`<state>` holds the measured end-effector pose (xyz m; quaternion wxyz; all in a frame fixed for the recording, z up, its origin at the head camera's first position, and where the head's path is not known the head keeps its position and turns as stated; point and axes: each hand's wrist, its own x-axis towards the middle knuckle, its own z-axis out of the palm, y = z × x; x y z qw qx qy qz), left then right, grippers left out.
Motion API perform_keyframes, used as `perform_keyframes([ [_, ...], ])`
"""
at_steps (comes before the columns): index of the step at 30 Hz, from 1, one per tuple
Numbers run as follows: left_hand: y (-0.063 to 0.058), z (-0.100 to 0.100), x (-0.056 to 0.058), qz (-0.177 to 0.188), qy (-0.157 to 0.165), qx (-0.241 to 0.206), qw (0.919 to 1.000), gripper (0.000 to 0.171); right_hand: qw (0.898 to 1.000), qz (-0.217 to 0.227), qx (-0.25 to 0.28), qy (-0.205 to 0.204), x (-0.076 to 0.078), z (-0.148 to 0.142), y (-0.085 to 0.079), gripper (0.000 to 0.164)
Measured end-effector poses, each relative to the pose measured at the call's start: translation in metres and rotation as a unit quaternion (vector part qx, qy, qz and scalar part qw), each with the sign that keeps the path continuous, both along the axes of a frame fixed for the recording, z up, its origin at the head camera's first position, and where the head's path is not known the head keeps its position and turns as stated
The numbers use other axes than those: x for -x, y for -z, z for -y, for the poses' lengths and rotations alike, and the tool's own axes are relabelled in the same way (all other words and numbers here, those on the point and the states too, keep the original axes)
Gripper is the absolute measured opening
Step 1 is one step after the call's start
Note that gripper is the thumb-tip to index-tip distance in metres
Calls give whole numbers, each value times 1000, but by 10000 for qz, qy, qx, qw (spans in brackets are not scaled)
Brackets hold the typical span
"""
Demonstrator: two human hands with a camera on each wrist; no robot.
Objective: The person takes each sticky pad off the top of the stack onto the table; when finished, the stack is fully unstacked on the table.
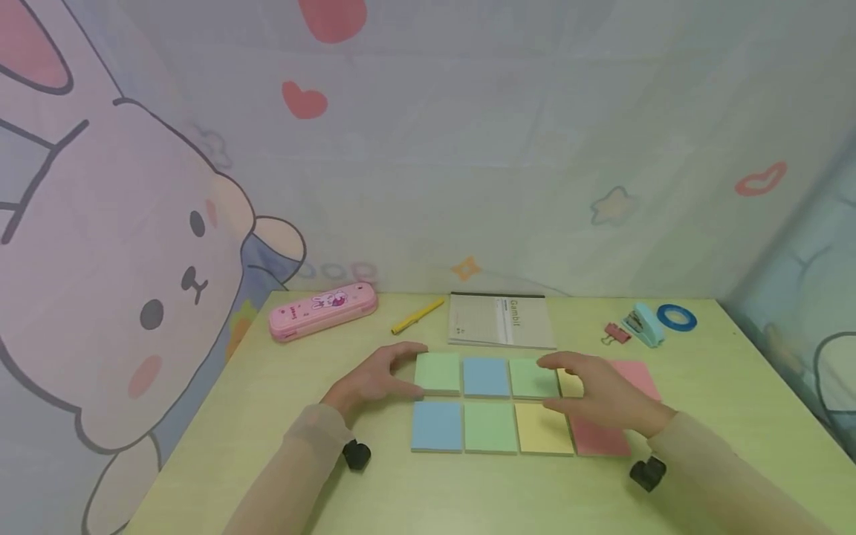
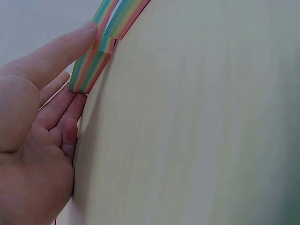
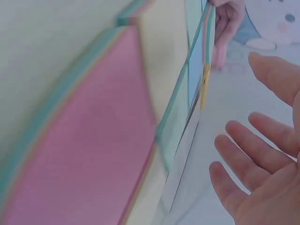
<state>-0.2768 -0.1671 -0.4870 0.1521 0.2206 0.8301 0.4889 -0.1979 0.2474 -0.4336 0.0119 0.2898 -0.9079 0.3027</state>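
Note:
Square sticky-note pads lie in two rows on the table. My left hand (image 1: 377,379) pinches the green sticky-note pad (image 1: 438,374) at the left end of the far row, thumb at its near corner and fingers at its far one. Striped pad sides (image 2: 89,70) show between thumb and fingers in the left wrist view. Above the right part of the rows is my right hand (image 1: 602,390), fingers spread, holding nothing. It partly hides a second green pad (image 1: 528,377), a yellow pad (image 1: 568,383) and the pink pads (image 3: 93,131).
Behind the rows lie a pink pencil case (image 1: 324,310), a yellow pen (image 1: 417,316) and a notebook (image 1: 501,321). At the back right are a red binder clip (image 1: 617,333), a mint stapler (image 1: 643,325) and a blue tape roll (image 1: 677,317). A printed cloth hangs behind the table.

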Motion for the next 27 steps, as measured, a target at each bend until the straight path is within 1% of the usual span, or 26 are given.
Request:
perform_keyframes([
  [3, 0, 0, 0, 40, 17, -3, 10000, 83, 9997, 144, -16, -206, 14, 29, -4, 63],
  [6, 0, 0, -1, 66, -17, 12, 10000, 83, 9986, 166, -95, -489, 27, 58, -6, 66],
  [8, -1, 0, -1, 65, -36, 42, 10000, 84, 9975, 172, -152, -661, 36, 75, -6, 68],
  [11, 0, 0, -1, 32, -11, 24, 10000, 82, 9964, 254, -225, -782, 46, 98, -4, 72],
  [16, 0, 1, 0, -31, 87, -68, 9999, 80, 9952, 535, -394, -725, 54, 123, 3, 79],
  [22, -2, 2, 0, -22, 124, -119, 9998, 81, 9938, 575, -725, -614, 62, 142, 10, 82],
  [27, -2, 2, 0, -2, 169, -109, 9998, 83, 9930, 612, -807, -607, 66, 152, 13, 82],
])
